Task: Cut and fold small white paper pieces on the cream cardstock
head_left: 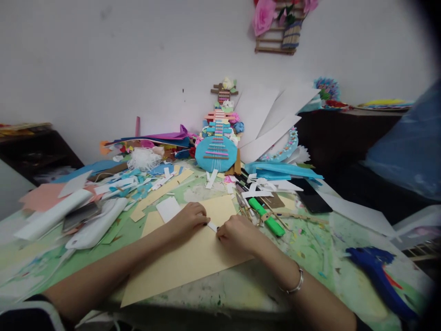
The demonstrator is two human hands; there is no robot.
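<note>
A small white paper strip [212, 226] spans the gap between my hands, just above or on a large cream paper sheet [186, 262]. My left hand [189, 218] pinches the strip's left end between thumb and fingers. At its other end, my right hand [236, 233] is closed on it, the fingers curled under and partly hidden. A white paper piece [168, 209] lies behind my left forearm. To the right of my right hand are scissors [253, 214] with gold-coloured handles and a green highlighter [267, 217].
A blue paper instrument model [216, 154] leans by the wall. A blue glue gun [379, 271] lies at right, with a black phone [312, 195] farther back. A white power strip [98, 224] and paper scraps crowd the left. White sheets [268, 119] stand behind.
</note>
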